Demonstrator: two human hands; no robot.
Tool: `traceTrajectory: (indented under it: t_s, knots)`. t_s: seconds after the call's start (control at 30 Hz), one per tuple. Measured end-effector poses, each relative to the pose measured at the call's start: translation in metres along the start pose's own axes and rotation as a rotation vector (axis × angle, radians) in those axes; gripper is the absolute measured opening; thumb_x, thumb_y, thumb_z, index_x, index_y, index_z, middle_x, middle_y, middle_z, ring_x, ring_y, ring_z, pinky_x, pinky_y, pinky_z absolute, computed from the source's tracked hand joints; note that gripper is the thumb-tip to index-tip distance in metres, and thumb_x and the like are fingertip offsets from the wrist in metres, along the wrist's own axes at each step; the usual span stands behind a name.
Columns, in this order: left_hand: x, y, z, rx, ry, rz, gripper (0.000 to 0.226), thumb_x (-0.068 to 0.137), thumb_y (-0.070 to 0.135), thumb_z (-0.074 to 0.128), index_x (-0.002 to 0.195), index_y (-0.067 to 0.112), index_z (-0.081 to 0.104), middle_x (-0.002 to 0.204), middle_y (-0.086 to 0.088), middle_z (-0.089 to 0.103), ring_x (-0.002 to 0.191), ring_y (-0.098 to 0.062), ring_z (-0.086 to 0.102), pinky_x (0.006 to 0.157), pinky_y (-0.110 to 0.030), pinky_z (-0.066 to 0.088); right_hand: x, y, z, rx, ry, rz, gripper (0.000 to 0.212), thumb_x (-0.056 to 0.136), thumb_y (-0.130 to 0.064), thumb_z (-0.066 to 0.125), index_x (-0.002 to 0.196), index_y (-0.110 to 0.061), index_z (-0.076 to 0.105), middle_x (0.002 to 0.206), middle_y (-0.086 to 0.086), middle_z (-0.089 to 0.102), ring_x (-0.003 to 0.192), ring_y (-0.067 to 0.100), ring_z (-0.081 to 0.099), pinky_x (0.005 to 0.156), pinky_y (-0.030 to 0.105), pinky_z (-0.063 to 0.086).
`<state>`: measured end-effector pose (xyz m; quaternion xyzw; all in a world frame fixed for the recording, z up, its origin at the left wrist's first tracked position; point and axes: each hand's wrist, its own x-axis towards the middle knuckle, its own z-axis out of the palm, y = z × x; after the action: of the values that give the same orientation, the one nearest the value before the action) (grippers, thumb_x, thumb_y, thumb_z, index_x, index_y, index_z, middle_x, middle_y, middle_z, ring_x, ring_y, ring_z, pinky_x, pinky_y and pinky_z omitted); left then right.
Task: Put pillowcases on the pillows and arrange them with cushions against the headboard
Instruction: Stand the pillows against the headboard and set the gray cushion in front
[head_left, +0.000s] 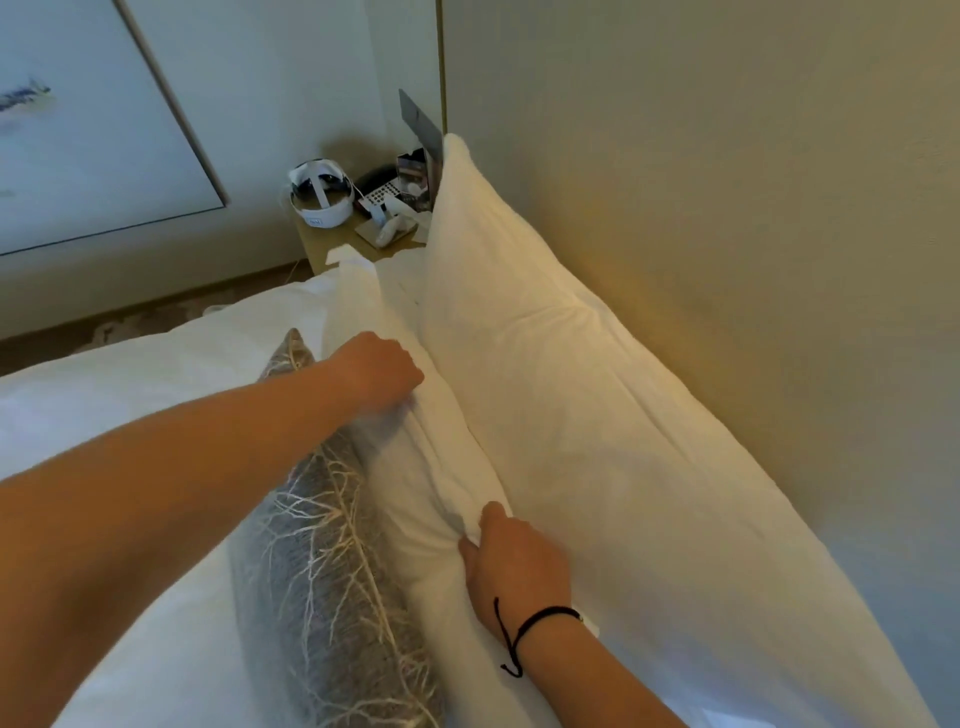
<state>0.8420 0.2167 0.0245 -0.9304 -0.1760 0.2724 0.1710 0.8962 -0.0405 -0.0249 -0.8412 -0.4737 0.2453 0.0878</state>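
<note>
Nearest, the person's right hand (511, 566), a thin black cord bracelet (524, 631) on its wrist, pinches a fold of soft, creased white fabric on the front pillow (431, 499). Just left of that pillow, touching it, stands one grey cushion (322, 582) with a rough woven face and pale branching stitching. Farther along, the left hand (379, 376) curls its fingers down into the same pillow's top edge. Behind it a second, plumper white pillow (545, 364) leans upright against the smooth beige headboard (727, 208). Both pillows and the cushion sit on the white bed (156, 374). Beyond, a small wooden nightstand (322, 247) holds a white headset (322, 192), a dark telephone (379, 189) and small items too blurred to name, partly hidden by the back pillow. A framed picture (93, 130) hangs on the far wall.
</note>
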Motion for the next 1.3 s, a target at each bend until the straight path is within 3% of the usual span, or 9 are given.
traceTrajectory:
  t_s: [0.1,0.23,0.47,0.6,0.7,0.87,1.1,1.2,1.3]
  knots:
    - [-0.004,0.026,0.009,-0.058,0.030,0.153,0.041,0.094,0.028,0.045,0.135,0.033,0.045,0.128,0.005,0.057,0.114,-0.020,0.046,0.090,-0.035,0.043,-0.018,0.010,0.005,0.076,-0.019,0.107,0.054,0.095,-0.063,0.036,0.127,-0.020,0.035,0.108,0.003,0.063,0.090,0.025,0.061,0.067,0.033,0.042]
    - [-0.008,0.052,0.003,-0.287,-0.094,0.203,0.041,0.086,0.038,0.046,0.127,0.035,0.047,0.122,0.004,0.054,0.113,-0.019,0.043,0.086,-0.034,0.040,-0.056,0.031,0.004,0.216,-0.121,0.190,0.073,0.081,-0.078,0.046,0.129,-0.023,0.036,0.112,-0.001,0.063,0.097,0.022,0.061,0.070,0.032,0.045]
    - [-0.013,0.078,-0.013,-0.436,-0.222,0.332,0.051,0.087,0.050,0.062,0.131,0.024,0.053,0.133,-0.001,0.047,0.121,-0.024,0.049,0.104,-0.038,0.038,-0.107,0.077,-0.012,0.451,-0.078,0.261,0.040,0.083,-0.066,0.059,0.093,-0.027,0.056,0.090,-0.012,0.060,0.077,0.003,0.055,0.059,0.019,0.037]
    - [-0.010,0.082,-0.014,-0.528,-0.020,0.336,0.016,0.093,0.035,0.058,0.087,0.020,0.056,0.095,0.003,0.059,0.088,-0.021,0.053,0.072,-0.031,0.037,-0.124,0.090,-0.015,0.384,-0.013,0.181,0.044,0.094,-0.047,0.054,0.065,-0.019,0.036,0.061,-0.007,0.038,0.051,0.007,0.032,0.051,0.022,0.027]
    - [-0.007,0.078,-0.017,-0.609,0.117,0.306,0.028,0.094,0.031,0.056,0.068,0.027,0.047,0.074,0.011,0.054,0.075,-0.019,0.053,0.061,-0.030,0.034,-0.132,0.097,-0.020,0.322,0.194,0.176,0.046,0.098,-0.046,0.047,0.065,-0.018,0.033,0.055,-0.005,0.036,0.050,0.012,0.031,0.049,0.026,0.026]
    - [-0.009,0.090,-0.010,-0.551,0.226,0.251,0.018,0.097,0.033,0.048,0.082,0.028,0.058,0.083,0.007,0.059,0.079,-0.020,0.056,0.064,-0.033,0.041,-0.130,0.110,-0.016,-0.167,0.192,0.185,0.037,0.102,-0.050,0.028,0.076,-0.024,0.036,0.059,-0.005,0.049,0.054,0.016,0.049,0.048,0.033,0.032]
    - [-0.004,0.086,0.006,-0.343,0.205,0.251,0.018,0.099,0.033,0.040,0.099,0.026,0.057,0.098,0.002,0.058,0.086,-0.022,0.058,0.064,-0.031,0.037,-0.116,0.105,0.003,-0.335,-0.028,0.190,0.029,0.104,-0.039,0.029,0.097,-0.023,0.052,0.091,-0.001,0.067,0.082,0.022,0.065,0.059,0.031,0.037]
    - [-0.005,0.060,0.012,-0.227,0.192,0.239,0.015,0.098,0.032,0.041,0.102,0.029,0.055,0.100,0.004,0.054,0.083,-0.021,0.058,0.061,-0.031,0.038,-0.105,0.088,0.001,-0.329,-0.036,0.138,0.008,0.100,-0.029,0.039,0.093,-0.025,0.042,0.092,-0.003,0.065,0.083,0.021,0.065,0.059,0.032,0.036]
    - [-0.004,0.042,0.014,-0.202,0.178,0.206,0.017,0.097,0.028,0.042,0.107,0.027,0.056,0.101,0.002,0.053,0.079,-0.019,0.056,0.066,-0.035,0.049,-0.082,0.057,-0.006,-0.260,0.028,0.025,0.009,0.101,-0.031,0.035,0.108,-0.026,0.038,0.099,-0.004,0.057,0.085,0.022,0.061,0.059,0.034,0.035]
